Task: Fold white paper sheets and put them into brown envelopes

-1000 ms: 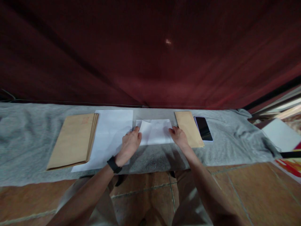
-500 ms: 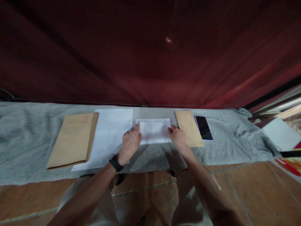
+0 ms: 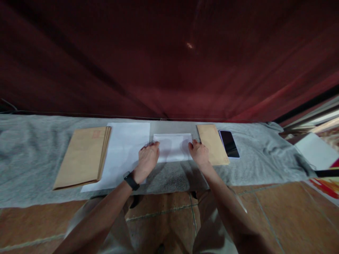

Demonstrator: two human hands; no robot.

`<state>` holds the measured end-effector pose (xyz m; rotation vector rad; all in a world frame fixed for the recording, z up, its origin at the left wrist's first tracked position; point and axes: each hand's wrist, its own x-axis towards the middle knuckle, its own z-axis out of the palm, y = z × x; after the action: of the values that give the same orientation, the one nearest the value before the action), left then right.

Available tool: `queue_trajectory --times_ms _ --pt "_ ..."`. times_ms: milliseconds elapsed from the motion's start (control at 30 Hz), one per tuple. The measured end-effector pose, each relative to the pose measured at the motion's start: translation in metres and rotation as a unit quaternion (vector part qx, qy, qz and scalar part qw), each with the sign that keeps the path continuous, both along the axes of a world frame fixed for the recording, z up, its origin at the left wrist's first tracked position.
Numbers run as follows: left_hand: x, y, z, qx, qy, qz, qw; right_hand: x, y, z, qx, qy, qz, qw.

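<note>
A folded white sheet [image 3: 173,146] lies flat on the grey cloth [image 3: 31,148] straight ahead of me. My left hand [image 3: 146,161], with a black band on its wrist, presses the sheet's left edge. My right hand [image 3: 199,153] presses its right edge, fingertips on the paper. Neither hand lifts the sheet. A larger white sheet [image 3: 124,148] lies just left of my left hand, partly under it. A single brown envelope [image 3: 212,143] sits right beside my right hand.
A stack of brown envelopes [image 3: 82,156] lies at the left. A dark phone [image 3: 229,143] rests right of the single envelope. A dark red curtain [image 3: 169,56] hangs behind. Tiled floor [image 3: 280,215] and my knees are below; white papers [image 3: 314,151] sit far right.
The sheet's left flap, raised a second ago, now lies folded flat. Both hands have stayed at the sheet's edges, pressing down.
</note>
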<state>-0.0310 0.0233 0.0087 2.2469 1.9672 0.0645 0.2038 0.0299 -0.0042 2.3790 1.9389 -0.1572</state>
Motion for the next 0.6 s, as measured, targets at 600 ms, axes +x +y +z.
queue_trajectory --times_ms 600 --pt "0.0034 0.0076 -0.0073 -0.001 0.009 0.010 1.000 -0.0060 0.0040 0.0022 0.017 0.006 -0.011 1.000"
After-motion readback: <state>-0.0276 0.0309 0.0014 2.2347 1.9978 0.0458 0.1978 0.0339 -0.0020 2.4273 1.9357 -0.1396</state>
